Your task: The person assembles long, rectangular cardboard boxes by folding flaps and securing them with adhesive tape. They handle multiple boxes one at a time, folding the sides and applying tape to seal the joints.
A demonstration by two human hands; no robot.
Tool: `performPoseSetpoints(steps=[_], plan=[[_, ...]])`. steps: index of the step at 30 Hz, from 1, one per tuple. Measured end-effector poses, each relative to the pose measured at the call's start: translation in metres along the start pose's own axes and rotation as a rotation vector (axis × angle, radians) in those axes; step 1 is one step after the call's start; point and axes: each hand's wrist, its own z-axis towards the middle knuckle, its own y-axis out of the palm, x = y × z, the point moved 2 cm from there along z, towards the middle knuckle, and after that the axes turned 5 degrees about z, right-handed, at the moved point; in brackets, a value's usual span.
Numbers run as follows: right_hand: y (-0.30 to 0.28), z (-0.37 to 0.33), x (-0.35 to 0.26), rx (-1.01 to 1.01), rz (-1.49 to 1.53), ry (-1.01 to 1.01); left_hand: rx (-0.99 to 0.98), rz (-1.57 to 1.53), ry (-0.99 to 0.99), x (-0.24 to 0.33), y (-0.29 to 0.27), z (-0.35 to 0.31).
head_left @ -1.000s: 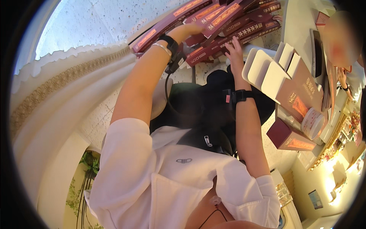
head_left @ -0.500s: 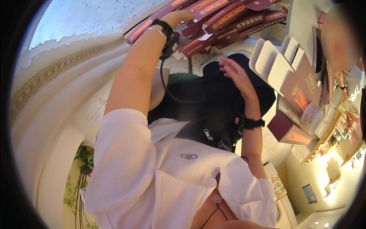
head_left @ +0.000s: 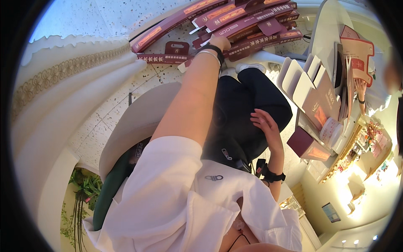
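Observation:
My left hand [head_left: 220, 42] reaches down to several long maroon boxes [head_left: 260, 26] with pictures and white print, lying in a loose pile on the floor. Its fingers curl in at the near edge of the pile, closed on a maroon box, though the fingertips are partly hidden. One more maroon box [head_left: 161, 59] lies left of my wrist with a hanging tab standing up. Over my dark-trousered lap hovers my right hand [head_left: 265, 122], fingers stretched and slightly bent, with nothing in it. Both wrists wear black straps.
On the right, a table holds an opened carton [head_left: 317, 98] with white flaps raised, a small maroon box [head_left: 308, 143] and a round white tub [head_left: 331, 132]. Beyond, another person's hand [head_left: 360, 89] holds a red-edged cardboard piece [head_left: 357, 54]. A white draped cloth [head_left: 71, 92] hangs at left.
My left hand has moved right and nearer along the pile, uncovering boxes at the left. My right hand has lowered slightly. At right, the other person's red-edged cardboard has come into view.

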Motion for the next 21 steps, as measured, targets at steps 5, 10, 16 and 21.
performPoseSetpoints(steps=[5, 10, 16, 21], plan=[[-0.005, -0.029, -0.001, 0.15, -0.01, -0.121, -0.113, -0.133, -0.142, -0.003, 0.044, 0.045], [0.006, -0.115, -0.028, 0.571, -0.411, -0.717, -0.014, -0.175, -0.069, -0.011, 0.062, 0.011], [-0.022, -0.156, -0.021, 0.913, -0.879, -1.023, 0.134, -0.227, -0.357, -0.003, 0.072, -0.002], [-0.053, -0.107, -0.004, 0.963, -1.303, -0.798, 0.231, -0.048, -0.299, 0.006, 0.112, 0.038]])
